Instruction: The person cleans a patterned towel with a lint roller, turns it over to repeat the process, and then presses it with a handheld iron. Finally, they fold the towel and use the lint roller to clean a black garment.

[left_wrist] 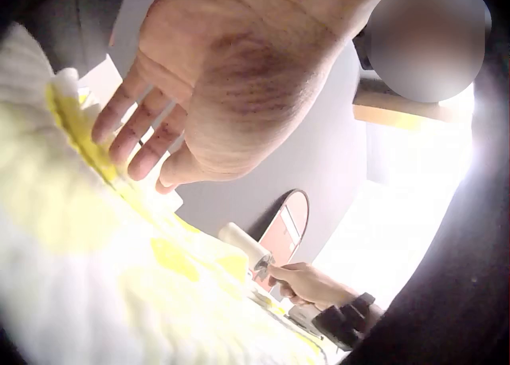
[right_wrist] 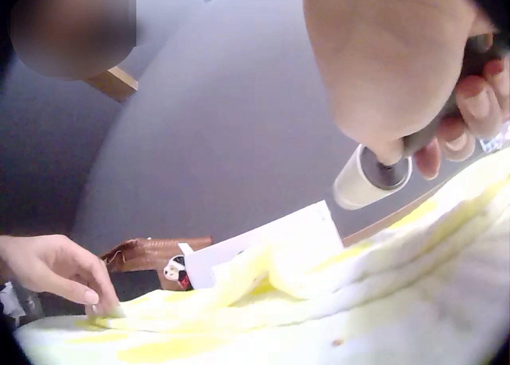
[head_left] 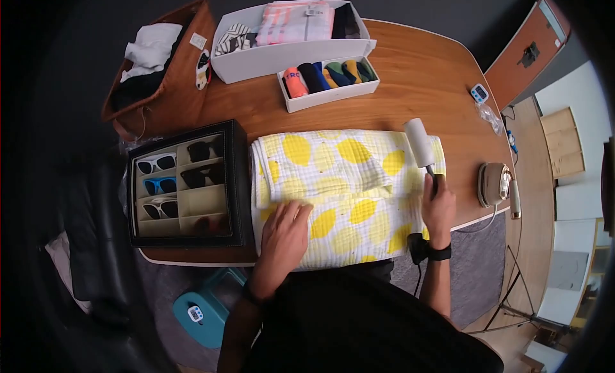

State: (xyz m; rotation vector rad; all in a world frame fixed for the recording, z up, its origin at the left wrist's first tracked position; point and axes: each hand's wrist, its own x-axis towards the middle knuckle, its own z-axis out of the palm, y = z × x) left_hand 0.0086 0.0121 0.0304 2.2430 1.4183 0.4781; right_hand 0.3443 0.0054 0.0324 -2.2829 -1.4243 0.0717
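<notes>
A white cloth with yellow lemon shapes (head_left: 346,229) lies folded on the table, with a raised wrinkle near its middle. The left hand (head_left: 285,235) rests its fingertips on the cloth's left part; in the left wrist view that hand (left_wrist: 231,86) has its fingers slightly bent at the fabric. Curled round the dark handle of a white lint roller (head_left: 419,143) is the right hand (head_left: 439,206), over the cloth's right side. The right wrist view shows the roller's white cylinder (right_wrist: 370,178) just above the fabric, with the right hand (right_wrist: 414,78) gripping the handle.
Left of the cloth stands a black case of sunglasses (head_left: 240,181). Behind are a white box of folded cloths (head_left: 256,64), a small box of rolled socks (head_left: 333,97) and a brown basket (head_left: 160,84). At right are a beige appliance (head_left: 493,184) and a small timer (head_left: 479,93).
</notes>
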